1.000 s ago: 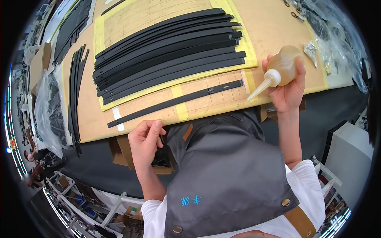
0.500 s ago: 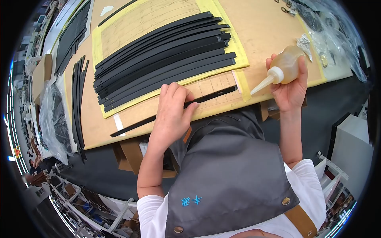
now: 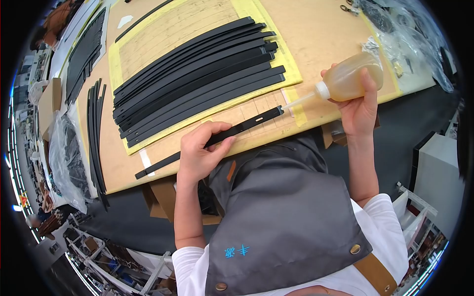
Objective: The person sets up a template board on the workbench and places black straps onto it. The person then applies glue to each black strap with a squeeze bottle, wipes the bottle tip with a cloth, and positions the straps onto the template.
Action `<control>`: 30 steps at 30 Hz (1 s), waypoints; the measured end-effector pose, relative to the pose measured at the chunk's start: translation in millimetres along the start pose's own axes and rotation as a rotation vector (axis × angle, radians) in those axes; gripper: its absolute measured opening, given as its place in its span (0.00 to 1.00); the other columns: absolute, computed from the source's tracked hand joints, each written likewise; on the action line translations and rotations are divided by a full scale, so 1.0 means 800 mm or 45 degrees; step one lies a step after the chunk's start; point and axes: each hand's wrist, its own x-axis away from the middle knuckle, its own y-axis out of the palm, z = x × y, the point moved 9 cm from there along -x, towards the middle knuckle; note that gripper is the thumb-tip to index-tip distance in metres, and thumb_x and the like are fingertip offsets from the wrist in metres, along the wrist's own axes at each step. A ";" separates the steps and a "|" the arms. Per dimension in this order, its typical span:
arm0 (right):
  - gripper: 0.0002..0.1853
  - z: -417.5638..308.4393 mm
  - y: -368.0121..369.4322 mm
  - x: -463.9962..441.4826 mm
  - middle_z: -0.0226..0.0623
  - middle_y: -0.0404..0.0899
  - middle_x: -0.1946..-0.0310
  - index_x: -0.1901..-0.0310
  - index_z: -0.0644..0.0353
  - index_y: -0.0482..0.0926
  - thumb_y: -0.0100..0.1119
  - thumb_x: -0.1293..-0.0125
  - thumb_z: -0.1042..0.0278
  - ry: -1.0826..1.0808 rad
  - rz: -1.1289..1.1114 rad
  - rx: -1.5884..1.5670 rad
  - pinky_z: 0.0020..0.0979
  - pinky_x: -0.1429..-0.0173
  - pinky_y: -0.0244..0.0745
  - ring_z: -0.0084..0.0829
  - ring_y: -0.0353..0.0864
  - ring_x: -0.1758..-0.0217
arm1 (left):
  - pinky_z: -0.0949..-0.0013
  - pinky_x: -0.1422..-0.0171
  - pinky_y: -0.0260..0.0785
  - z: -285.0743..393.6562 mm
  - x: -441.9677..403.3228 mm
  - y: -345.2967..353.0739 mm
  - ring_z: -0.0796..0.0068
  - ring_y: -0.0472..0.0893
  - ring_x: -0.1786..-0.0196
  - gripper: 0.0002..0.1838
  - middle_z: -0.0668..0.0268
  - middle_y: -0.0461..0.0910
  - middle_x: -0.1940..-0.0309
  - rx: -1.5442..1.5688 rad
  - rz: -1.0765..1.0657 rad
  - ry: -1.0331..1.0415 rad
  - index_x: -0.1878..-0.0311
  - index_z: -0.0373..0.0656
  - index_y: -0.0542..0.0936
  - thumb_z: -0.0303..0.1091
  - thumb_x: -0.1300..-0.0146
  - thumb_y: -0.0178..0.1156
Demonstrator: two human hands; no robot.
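My left hand point(image 3: 205, 150) grips a single black strap point(image 3: 259, 120) near its middle, at the front edge of the table. The strap has a slot near its right end, and its left end lies by a white tape mark. In my right hand point(image 3: 358, 106) is a squeeze bottle point(image 3: 350, 79) of amber liquid, tilted so its long nozzle points left. The nozzle tip is at the strap's right end; whether they touch I cannot tell. Behind the strap, several black straps point(image 3: 197, 81) lie side by side on a yellow-taped board point(image 3: 291, 64).
More black strips point(image 3: 95, 133) lie at the table's left, beside clear plastic wrapping point(image 3: 66, 158). Another dark stack point(image 3: 84, 59) is at the far left. Plastic bags point(image 3: 410, 39) and metal rings point(image 3: 345, 8) are at the right rear. A cardboard box point(image 3: 158, 200) stands under the table.
My left hand has come onto the strap and taken hold of it, and the strap's face shows again. My right hand has tipped the bottle flatter and brought its nozzle left to the strap's end.
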 end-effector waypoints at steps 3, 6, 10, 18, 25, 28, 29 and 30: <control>0.32 0.003 -0.003 0.000 0.48 0.81 0.48 0.39 0.66 0.71 0.59 0.30 0.43 -0.018 0.016 0.033 0.40 0.56 0.91 0.50 0.84 0.43 | 0.82 0.75 0.60 -0.006 0.003 -0.001 0.89 0.72 0.75 0.11 0.70 0.84 0.68 0.032 0.023 0.008 0.57 0.38 0.86 0.24 0.45 0.73; 0.32 0.000 -0.002 0.001 0.48 0.82 0.48 0.39 0.66 0.71 0.59 0.30 0.44 -0.053 0.030 0.057 0.41 0.53 0.90 0.50 0.84 0.43 | 0.82 0.76 0.59 -0.007 0.003 -0.001 0.90 0.70 0.77 0.11 0.70 0.84 0.69 0.053 0.023 0.006 0.58 0.38 0.86 0.24 0.45 0.73; 0.32 -0.002 0.000 0.002 0.47 0.82 0.49 0.39 0.67 0.71 0.60 0.30 0.45 -0.073 0.023 0.075 0.41 0.51 0.89 0.49 0.84 0.43 | 0.82 0.76 0.58 -0.008 0.004 -0.001 0.90 0.69 0.77 0.11 0.70 0.84 0.69 0.068 0.026 0.018 0.58 0.38 0.86 0.24 0.46 0.73; 0.30 0.004 -0.002 0.003 0.49 0.81 0.48 0.38 0.65 0.70 0.59 0.29 0.47 -0.059 0.031 0.075 0.44 0.43 0.85 0.52 0.84 0.43 | 0.81 0.77 0.57 -0.008 0.004 0.000 0.88 0.68 0.78 0.11 0.70 0.83 0.70 0.080 0.032 0.009 0.59 0.39 0.86 0.23 0.46 0.72; 0.29 -0.004 0.002 0.010 0.50 0.81 0.48 0.38 0.65 0.71 0.59 0.28 0.48 -0.034 -0.010 0.000 0.46 0.38 0.82 0.52 0.84 0.43 | 0.81 0.77 0.56 -0.008 0.005 0.000 0.89 0.66 0.79 0.11 0.70 0.83 0.70 0.114 0.036 0.008 0.58 0.39 0.86 0.23 0.46 0.72; 0.28 -0.005 0.001 0.006 0.50 0.81 0.48 0.38 0.65 0.71 0.58 0.28 0.49 -0.055 0.000 -0.016 0.48 0.38 0.82 0.51 0.84 0.44 | 0.81 0.77 0.56 -0.006 0.005 -0.001 0.89 0.66 0.79 0.11 0.71 0.83 0.70 0.117 0.036 0.019 0.58 0.38 0.86 0.23 0.46 0.72; 0.28 -0.004 -0.001 0.006 0.50 0.81 0.48 0.38 0.65 0.71 0.59 0.28 0.49 -0.053 0.005 -0.003 0.48 0.38 0.82 0.51 0.84 0.44 | 0.81 0.77 0.56 -0.007 0.005 -0.001 0.89 0.66 0.78 0.11 0.71 0.83 0.70 0.116 0.035 0.018 0.58 0.38 0.85 0.23 0.46 0.72; 0.29 -0.003 -0.005 0.005 0.49 0.81 0.48 0.38 0.65 0.71 0.59 0.29 0.49 -0.051 0.009 0.010 0.49 0.38 0.82 0.50 0.84 0.43 | 0.81 0.77 0.56 -0.007 0.005 -0.001 0.89 0.66 0.78 0.11 0.71 0.83 0.70 0.114 0.035 0.017 0.58 0.38 0.85 0.23 0.46 0.72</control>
